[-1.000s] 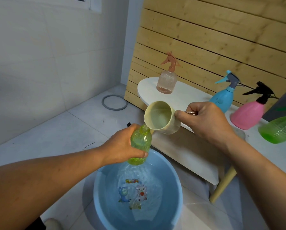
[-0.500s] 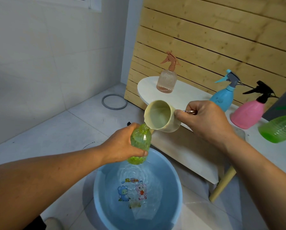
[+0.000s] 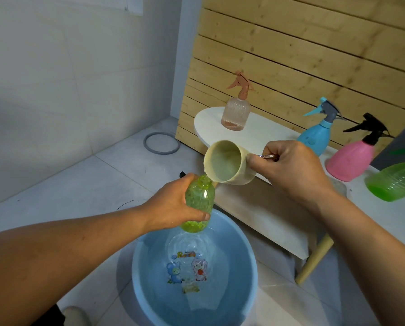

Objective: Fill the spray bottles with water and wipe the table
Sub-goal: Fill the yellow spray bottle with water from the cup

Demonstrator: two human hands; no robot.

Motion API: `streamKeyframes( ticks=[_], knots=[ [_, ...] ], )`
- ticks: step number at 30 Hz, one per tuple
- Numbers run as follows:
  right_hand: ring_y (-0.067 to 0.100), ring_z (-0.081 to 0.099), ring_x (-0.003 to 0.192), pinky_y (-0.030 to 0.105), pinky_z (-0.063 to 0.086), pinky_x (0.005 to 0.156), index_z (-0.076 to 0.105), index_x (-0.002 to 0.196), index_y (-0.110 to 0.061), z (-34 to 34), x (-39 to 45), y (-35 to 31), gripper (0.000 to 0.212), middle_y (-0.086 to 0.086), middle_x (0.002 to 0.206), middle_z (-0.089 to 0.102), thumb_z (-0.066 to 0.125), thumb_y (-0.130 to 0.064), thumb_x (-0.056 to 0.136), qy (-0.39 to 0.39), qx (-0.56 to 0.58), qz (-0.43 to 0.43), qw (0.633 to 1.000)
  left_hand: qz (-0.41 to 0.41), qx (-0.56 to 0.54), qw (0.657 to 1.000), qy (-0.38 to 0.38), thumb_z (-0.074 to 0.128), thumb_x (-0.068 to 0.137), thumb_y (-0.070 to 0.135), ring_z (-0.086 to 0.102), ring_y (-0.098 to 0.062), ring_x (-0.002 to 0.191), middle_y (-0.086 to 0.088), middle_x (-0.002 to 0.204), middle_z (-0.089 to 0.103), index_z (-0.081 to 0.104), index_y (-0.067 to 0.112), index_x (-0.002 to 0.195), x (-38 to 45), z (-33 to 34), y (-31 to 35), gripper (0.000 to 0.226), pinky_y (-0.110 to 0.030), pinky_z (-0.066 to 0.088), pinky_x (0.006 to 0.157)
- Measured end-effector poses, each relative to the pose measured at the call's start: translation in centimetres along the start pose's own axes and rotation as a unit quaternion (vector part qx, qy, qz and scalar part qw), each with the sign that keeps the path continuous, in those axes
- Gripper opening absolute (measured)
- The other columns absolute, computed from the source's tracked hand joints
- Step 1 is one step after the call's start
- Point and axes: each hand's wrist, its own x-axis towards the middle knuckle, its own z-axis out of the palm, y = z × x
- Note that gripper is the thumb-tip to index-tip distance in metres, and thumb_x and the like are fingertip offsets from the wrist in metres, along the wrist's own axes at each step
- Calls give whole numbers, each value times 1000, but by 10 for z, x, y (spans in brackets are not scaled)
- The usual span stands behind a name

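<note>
Left hand [image 3: 173,205] wraps fingers and thumb around a small, capless green translucent plastic bottle [image 3: 199,203]; bumpy textured wall, threaded neck. Long axis near upright, tipped a little, open mouth pointing up toward the cup. The bottle is held in the air above the far rim of a round pale-blue plastic basin [image 3: 248,250] on the floor.

Right hand [image 3: 295,170] grips the handle of a cream-coloured, smooth plastic cup [image 3: 227,162], fingers curled tight around it; a shiny metal piece [image 3: 268,156] shows between the fingers. Cup tipped on its side, mouth facing left and toward the camera, lower lip just above the bottle's mouth. A thin thread of water seems to run from lip to neck; hard to make out.

Basin holds clear water, rippled under the bottle. Cartoon animal print [image 3: 187,270] on its bottom.

White oval table [image 3: 262,135] with smooth top and pale wooden leg [image 3: 314,262], set against a wall of horizontal pine slats [image 3: 290,55]. Four spray bottles stand on it, counted: one ribbed clear bottle with peach trigger [image 3: 236,111], one blue bottle with blue-grey trigger [image 3: 314,137], one pink bottle with black trigger [image 3: 349,161], one green translucent bottle [image 3: 394,182] at the right edge, partly cut off. Triggers of the blue and pink ones point left.

One grey ring [image 3: 162,144] lies on the glossy white floor tiles.
</note>
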Motion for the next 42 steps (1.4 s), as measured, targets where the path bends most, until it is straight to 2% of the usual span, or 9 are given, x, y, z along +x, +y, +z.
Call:
streamKeyframes(
  ticks=[10,14,17,20,25,29,33,36,42],
  knots=[
    [14,43,52,33,40,52,54,57,-20,-1,-1,-1,41,-6,47,46,65,-53,78,1,-2,4,1000,2,-5,1000,-3,94,68,39,67,-5,104,14,113,69,52,37,131,0,1,1,76,-36,61,89],
    [13,41,51,32,40,52,57,59,-24,-1,-2,-3,35,-6,47,45,67,-51,78,-3,4,9,1000,1,-3,1000,-2,94,68,40,67,-7,106,13,114,68,52,37,132,0,1,0,77,-37,61,90],
    [9,36,45,27,36,47,56,57,-20,0,0,-1,39,-9,43,39,71,-47,80,-32,59,44,997,3,0,1000,0,94,68,40,66,-7,108,14,116,67,51,38,134,0,1,0,79,-37,60,91],
    [5,32,40,17,31,39,53,50,-17,0,3,2,47,-13,42,34,75,-45,81,-67,162,110,978,7,-1,1000,-1,93,68,41,66,-5,108,15,116,67,51,39,133,0,0,1,78,-37,60,91],
    [14,27,48,28,26,48,50,59,-20,2,6,9,41,0,58,34,75,-49,72,-100,267,230,930,3,-23,1000,4,94,67,41,67,-1,105,16,113,70,54,41,129,0,-2,4,73,-30,60,90],
    [13,22,38,21,20,40,41,53,-24,12,4,22,46,-3,51,34,73,-43,80,-117,313,293,896,7,-67,998,6,94,69,38,70,3,100,21,110,73,57,43,120,-2,-5,10,64,-15,57,78],
    [10,23,36,18,19,38,43,56,-23,34,-6,34,47,-7,45,35,70,-44,87,-153,307,330,880,5,-106,994,15,93,64,41,73,-4,100,14,108,75,56,45,120,-1,-7,13,67,-27,60,84],
    [12,23,46,21,19,42,57,53,-23,56,-18,43,46,-3,56,37,67,-47,91,-197,303,343,867,6,-114,993,16,93,59,45,73,-5,99,13,108,75,57,48,117,-2,-8,15,68,-25,60,82],
    [14,37,46,19,26,45,62,60,-19,103,-38,54,43,-2,58,50,62,-44,94,-236,224,355,876,10,-105,994,30,92,62,44,73,-6,99,11,108,74,56,43,118,-4,-10,19,66,-23,61,82]
  ],
)
